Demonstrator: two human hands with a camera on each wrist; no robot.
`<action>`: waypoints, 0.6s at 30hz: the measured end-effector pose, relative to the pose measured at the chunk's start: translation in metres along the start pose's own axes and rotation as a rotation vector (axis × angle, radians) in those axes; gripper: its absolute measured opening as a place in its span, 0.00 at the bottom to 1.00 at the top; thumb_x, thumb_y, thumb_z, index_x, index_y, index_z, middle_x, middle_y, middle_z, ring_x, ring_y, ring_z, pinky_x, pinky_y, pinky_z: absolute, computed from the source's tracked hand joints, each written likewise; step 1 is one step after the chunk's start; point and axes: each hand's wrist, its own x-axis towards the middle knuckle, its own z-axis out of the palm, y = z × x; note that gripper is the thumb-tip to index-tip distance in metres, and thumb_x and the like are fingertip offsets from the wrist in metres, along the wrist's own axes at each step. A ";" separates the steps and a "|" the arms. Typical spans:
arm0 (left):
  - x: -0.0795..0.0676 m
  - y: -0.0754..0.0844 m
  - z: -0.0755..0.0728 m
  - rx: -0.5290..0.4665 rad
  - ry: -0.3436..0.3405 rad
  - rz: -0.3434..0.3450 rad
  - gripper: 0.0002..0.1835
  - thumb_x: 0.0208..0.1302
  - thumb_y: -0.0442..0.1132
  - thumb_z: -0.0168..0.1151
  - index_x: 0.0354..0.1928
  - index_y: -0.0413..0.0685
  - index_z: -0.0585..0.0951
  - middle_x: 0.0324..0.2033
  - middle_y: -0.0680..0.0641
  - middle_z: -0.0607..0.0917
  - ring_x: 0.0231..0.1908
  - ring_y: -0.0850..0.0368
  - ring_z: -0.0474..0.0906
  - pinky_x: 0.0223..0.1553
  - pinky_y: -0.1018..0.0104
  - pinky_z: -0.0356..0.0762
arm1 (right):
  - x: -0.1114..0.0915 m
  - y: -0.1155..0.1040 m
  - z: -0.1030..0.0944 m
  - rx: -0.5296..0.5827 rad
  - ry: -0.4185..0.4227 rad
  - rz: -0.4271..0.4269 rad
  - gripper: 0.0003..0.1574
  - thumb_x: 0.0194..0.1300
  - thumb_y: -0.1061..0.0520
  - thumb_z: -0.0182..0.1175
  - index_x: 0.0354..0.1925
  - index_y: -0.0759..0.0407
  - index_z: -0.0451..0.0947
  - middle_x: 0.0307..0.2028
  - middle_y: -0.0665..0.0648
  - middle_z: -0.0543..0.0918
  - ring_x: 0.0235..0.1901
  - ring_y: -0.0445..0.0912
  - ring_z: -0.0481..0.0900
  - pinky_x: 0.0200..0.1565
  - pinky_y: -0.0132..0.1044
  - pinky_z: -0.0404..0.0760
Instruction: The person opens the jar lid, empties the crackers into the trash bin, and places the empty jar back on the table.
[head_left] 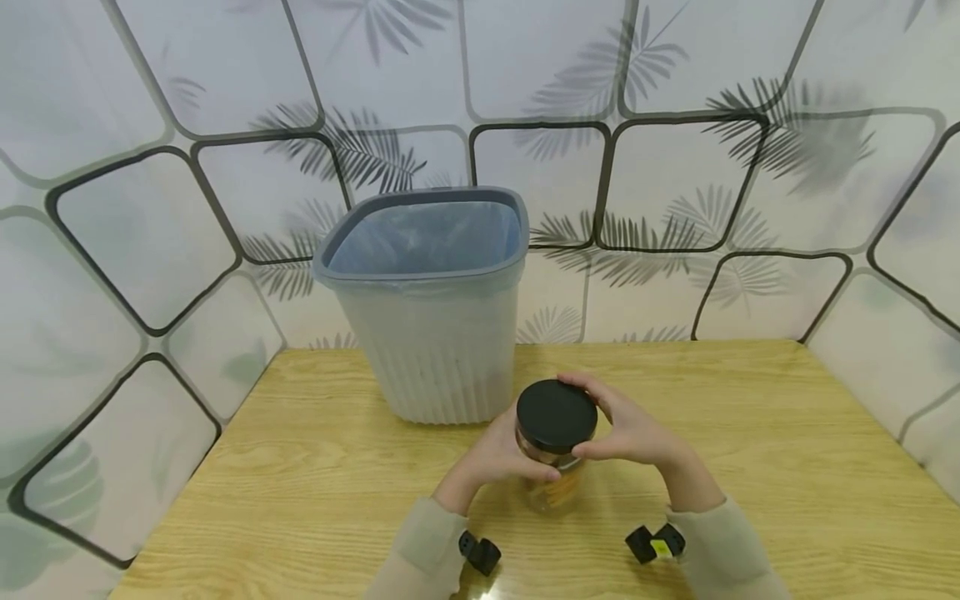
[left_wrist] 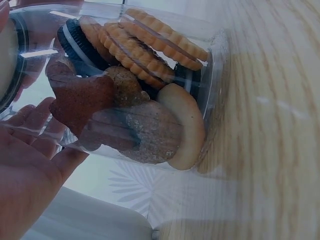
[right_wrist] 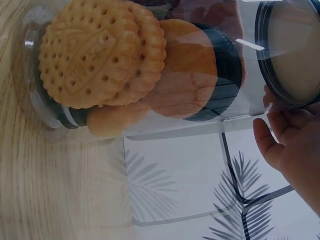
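A clear jar (head_left: 558, 492) of cookies stands upright on the wooden table, its black lid (head_left: 557, 414) at the mouth. My left hand (head_left: 501, 457) curls round the upper part of the jar from the left, thumb across the near side. From the right, my right hand (head_left: 628, 427) grips the lid's edge between thumb and fingers. Through the clear wall show ridged sandwich cookies (left_wrist: 132, 52), a brown cookie (left_wrist: 80, 97) and a pale round one (left_wrist: 182, 125). In the right wrist view a round embossed biscuit (right_wrist: 87, 52) leans near the jar's bottom, and the lid's pale underside is visible.
Behind the jar and to its left stands a pale trash bin (head_left: 442, 350) with a blue-grey rim and a liner inside. The wooden table (head_left: 300, 483) meets a patterned fabric backdrop (head_left: 675, 183) at the back and sides.
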 end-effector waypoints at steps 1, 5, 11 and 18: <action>0.000 0.000 0.000 -0.002 -0.001 0.000 0.50 0.40 0.19 0.66 0.66 0.40 0.50 0.61 0.42 0.62 0.58 0.53 0.60 0.58 0.59 0.58 | 0.000 0.000 0.000 0.007 -0.006 -0.009 0.49 0.50 0.63 0.65 0.64 0.67 0.50 0.61 0.65 0.57 0.60 0.45 0.57 0.57 0.52 0.53; -0.001 -0.001 0.000 0.001 -0.001 -0.015 0.52 0.42 0.22 0.67 0.67 0.42 0.47 0.62 0.44 0.59 0.60 0.54 0.58 0.59 0.59 0.56 | 0.000 0.001 -0.001 0.029 -0.032 -0.037 0.49 0.52 0.63 0.63 0.66 0.65 0.48 0.63 0.64 0.54 0.61 0.46 0.54 0.59 0.34 0.53; 0.000 -0.001 0.000 0.010 -0.002 -0.003 0.52 0.41 0.21 0.67 0.67 0.39 0.47 0.63 0.42 0.58 0.60 0.53 0.57 0.59 0.59 0.55 | 0.001 0.000 0.000 0.005 -0.005 -0.011 0.50 0.55 0.49 0.63 0.67 0.59 0.47 0.64 0.59 0.55 0.61 0.48 0.54 0.58 0.47 0.53; 0.001 0.000 0.000 0.012 0.001 0.010 0.50 0.39 0.18 0.66 0.65 0.36 0.51 0.60 0.39 0.62 0.58 0.53 0.60 0.58 0.59 0.57 | 0.002 -0.006 0.004 -0.105 0.067 0.017 0.53 0.49 0.46 0.67 0.64 0.63 0.51 0.61 0.61 0.58 0.58 0.55 0.58 0.52 0.58 0.57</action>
